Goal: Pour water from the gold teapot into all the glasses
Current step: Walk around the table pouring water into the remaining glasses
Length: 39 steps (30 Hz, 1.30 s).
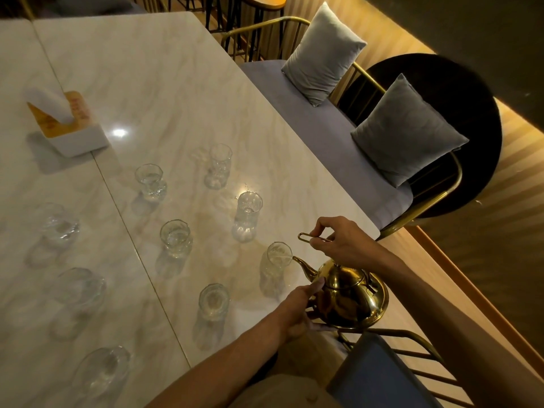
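Gold teapot (346,295) hangs tilted over the marble surface's (164,83) near edge, spout at the nearest glass's (276,259) rim, a thin stream entering. Right hand (341,241) pinches the handle; left hand's (297,310) fingers steady the base. Risks: overtilting could overfill or miss the narrow glass; a nudge could topple it.

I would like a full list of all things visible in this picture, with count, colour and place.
glasses: nine, clear, standing on the table
gold teapot: one, tilted, spout at the nearest glass
table: one, pale marble
napkin holder: one, white and wood, far left
cushions: two, grey, on the bench
bench: one, grey seat, gold frame
right hand: holds the teapot's handle
left hand: supports the teapot's body
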Each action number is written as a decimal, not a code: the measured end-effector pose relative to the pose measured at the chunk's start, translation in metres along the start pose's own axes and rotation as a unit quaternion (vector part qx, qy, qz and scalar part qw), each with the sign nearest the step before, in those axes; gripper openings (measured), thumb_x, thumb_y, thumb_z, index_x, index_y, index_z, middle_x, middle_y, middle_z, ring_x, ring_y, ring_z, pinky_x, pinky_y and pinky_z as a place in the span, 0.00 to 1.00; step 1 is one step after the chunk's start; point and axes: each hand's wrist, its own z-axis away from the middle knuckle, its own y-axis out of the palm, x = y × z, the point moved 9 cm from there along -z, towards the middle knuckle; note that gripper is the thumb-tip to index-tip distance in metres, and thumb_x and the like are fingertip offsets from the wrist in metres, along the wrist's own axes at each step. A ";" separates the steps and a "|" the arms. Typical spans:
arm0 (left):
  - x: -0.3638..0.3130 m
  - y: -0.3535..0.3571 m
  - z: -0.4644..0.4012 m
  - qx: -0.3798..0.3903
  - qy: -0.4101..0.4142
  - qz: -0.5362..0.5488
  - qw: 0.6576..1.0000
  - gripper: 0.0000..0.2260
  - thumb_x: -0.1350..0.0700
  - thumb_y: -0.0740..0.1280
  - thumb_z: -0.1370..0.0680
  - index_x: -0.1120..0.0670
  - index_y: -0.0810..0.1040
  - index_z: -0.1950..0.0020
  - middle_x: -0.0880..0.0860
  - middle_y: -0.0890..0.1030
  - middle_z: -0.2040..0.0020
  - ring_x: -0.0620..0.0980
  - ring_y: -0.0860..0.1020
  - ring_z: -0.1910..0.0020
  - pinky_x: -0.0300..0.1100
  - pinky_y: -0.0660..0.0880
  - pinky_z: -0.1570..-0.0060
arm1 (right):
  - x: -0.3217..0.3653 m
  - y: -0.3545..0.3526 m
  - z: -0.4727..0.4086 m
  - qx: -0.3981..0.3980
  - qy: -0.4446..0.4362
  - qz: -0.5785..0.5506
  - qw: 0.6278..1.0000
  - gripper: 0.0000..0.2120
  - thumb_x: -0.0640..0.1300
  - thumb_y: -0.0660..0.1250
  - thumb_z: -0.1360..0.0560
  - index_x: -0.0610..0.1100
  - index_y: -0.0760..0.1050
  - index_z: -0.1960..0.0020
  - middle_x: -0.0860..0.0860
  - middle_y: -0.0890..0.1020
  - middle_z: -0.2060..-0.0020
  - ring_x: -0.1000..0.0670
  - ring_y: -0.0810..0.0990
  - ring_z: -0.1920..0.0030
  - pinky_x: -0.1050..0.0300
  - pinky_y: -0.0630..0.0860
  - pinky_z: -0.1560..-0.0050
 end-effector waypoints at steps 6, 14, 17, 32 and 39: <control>-0.002 0.000 -0.001 0.002 0.001 0.000 1.000 0.15 0.48 0.70 0.22 0.55 0.75 0.41 0.62 0.75 0.36 0.66 0.73 0.34 0.67 0.73 0.37 | 0.000 0.000 -0.004 0.001 -0.003 0.002 1.000 0.05 0.48 0.70 0.21 0.49 0.79 0.47 0.49 0.81 0.43 0.48 0.85 0.54 0.47 0.85 0.51; -0.001 0.002 0.001 0.005 -0.002 0.014 1.000 0.15 0.49 0.71 0.23 0.55 0.75 0.42 0.62 0.75 0.38 0.65 0.73 0.33 0.68 0.71 0.35 | -0.001 0.001 -0.009 0.001 -0.004 0.012 1.000 0.04 0.48 0.71 0.22 0.49 0.79 0.48 0.49 0.79 0.38 0.48 0.83 0.50 0.50 0.84 0.49; -0.001 0.002 0.001 0.008 -0.005 0.017 1.000 0.16 0.49 0.71 0.24 0.56 0.75 0.41 0.62 0.76 0.39 0.65 0.73 0.34 0.68 0.71 0.35 | -0.002 0.001 -0.011 0.002 -0.002 0.013 1.000 0.05 0.49 0.71 0.22 0.49 0.79 0.49 0.50 0.79 0.39 0.50 0.84 0.52 0.49 0.84 0.49; 0.000 -0.001 -0.003 0.008 -0.013 0.020 1.000 0.16 0.48 0.71 0.24 0.55 0.75 0.40 0.62 0.76 0.38 0.66 0.73 0.33 0.68 0.71 0.35 | -0.001 0.003 -0.011 0.002 0.002 0.007 1.000 0.04 0.48 0.71 0.22 0.48 0.79 0.49 0.51 0.79 0.42 0.49 0.84 0.53 0.50 0.84 0.50; -0.001 -0.008 -0.005 -0.017 -0.007 -0.030 0.999 0.16 0.47 0.72 0.24 0.55 0.76 0.42 0.60 0.77 0.39 0.65 0.73 0.33 0.65 0.77 0.42 | -0.007 -0.001 0.004 -0.017 0.007 -0.014 1.000 0.04 0.49 0.69 0.21 0.50 0.77 0.48 0.50 0.81 0.45 0.50 0.84 0.55 0.53 0.82 0.55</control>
